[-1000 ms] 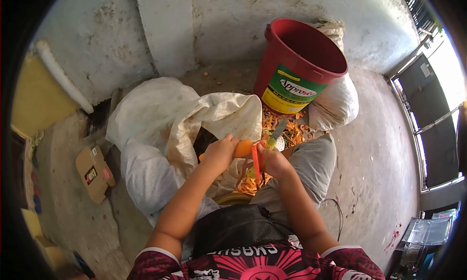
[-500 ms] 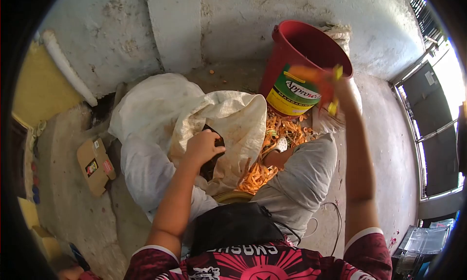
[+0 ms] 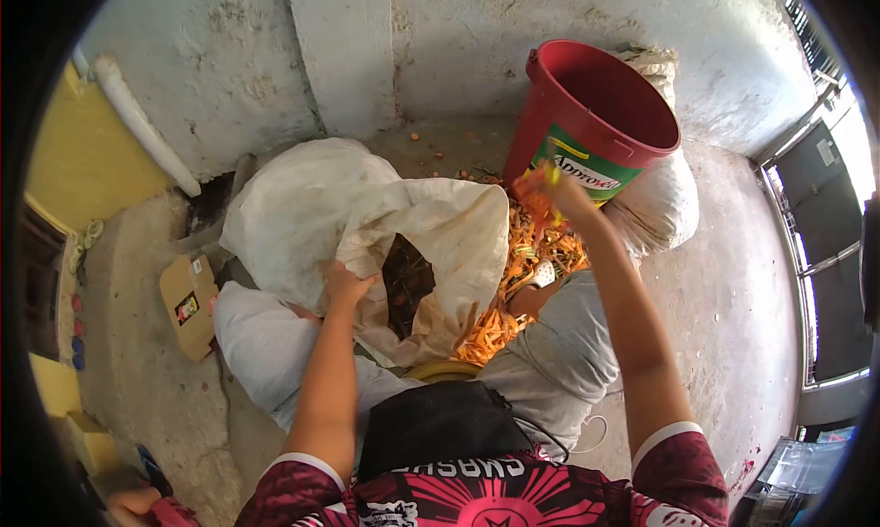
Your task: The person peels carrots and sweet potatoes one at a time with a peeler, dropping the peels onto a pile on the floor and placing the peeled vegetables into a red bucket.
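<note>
My left hand (image 3: 346, 286) grips the near-left rim of a white woven sack (image 3: 449, 225), thumb lying along the edge. The sack's mouth gapes toward me, showing a dark inside. My right hand (image 3: 570, 200) is raised in front of the bucket, closed on a bunch of orange peelings (image 3: 533, 190) with bits of yellow among them; blur softens the detail. Below it spreads a heap of orange peelings (image 3: 500, 330), like carrot peel, between the sack and my right leg. A white clog (image 3: 542, 273) stands among them.
A tall red bucket (image 3: 524, 115) with a green label stands by the wall. Behind it leans a filled pale sack (image 3: 667, 206). On the left floor lies a piece of cardboard (image 3: 188, 312). Another person's hand (image 3: 131, 503) shows at bottom left. Clear plastic containers (image 3: 796, 467) sit at lower right.
My right hand has come down and left from the bucket's side to above the peelings heap. My left hand has shifted left along the sack's rim, and the mouth shows wider.
</note>
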Motion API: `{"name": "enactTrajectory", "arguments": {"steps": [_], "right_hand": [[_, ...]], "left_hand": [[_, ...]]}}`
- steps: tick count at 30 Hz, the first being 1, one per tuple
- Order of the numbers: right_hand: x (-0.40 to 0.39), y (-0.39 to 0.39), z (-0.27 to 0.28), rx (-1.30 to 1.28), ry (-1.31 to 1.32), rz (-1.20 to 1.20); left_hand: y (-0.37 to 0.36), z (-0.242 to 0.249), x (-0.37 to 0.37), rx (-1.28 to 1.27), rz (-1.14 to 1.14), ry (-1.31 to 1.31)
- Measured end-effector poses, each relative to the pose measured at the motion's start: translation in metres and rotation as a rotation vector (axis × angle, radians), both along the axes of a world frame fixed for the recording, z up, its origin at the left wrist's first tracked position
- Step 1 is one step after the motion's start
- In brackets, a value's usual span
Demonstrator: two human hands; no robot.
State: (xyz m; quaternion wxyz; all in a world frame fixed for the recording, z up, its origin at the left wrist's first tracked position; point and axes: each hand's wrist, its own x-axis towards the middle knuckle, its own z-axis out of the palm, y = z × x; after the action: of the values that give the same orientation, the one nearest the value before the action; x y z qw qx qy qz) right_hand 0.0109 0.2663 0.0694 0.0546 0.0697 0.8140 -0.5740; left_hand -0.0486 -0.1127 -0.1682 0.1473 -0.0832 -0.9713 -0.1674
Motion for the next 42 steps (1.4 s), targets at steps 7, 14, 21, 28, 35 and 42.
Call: {"name": "enactTrajectory", "arguments": {"steps": [7, 14, 21, 28, 35, 42], "right_hand": [[0.006, -0.045, -0.081, 0.194, -0.101, 0.028], [-0.023, -0.023, -0.137, 0.541, -0.011, -0.03], [-0.052, -0.021, -0.052, 0.569, 0.483, -0.207], [-0.062, -0.044, -0.049, 0.392, 0.272, -0.185], [-0.065, -0.04, -0.059, 0.3, 0.204, -0.344], [-0.072, -0.026, -0.044, 0.356, 0.177, -0.303]], "left_hand": [[-0.013, 0.023, 0.002, 0.656, 0.224, -0.882], [-0.044, 0.067, -0.04, 0.961, 0.268, -0.446], [-0.127, 0.229, -0.116, 1.24, 0.214, 0.082], [-0.111, 0.217, -0.13, 1.069, 0.352, 0.066], [-0.04, 0.148, -0.055, 0.457, 0.218, 0.336], [0.078, 0.138, -0.017, -0.303, -1.098, 0.242]]}}
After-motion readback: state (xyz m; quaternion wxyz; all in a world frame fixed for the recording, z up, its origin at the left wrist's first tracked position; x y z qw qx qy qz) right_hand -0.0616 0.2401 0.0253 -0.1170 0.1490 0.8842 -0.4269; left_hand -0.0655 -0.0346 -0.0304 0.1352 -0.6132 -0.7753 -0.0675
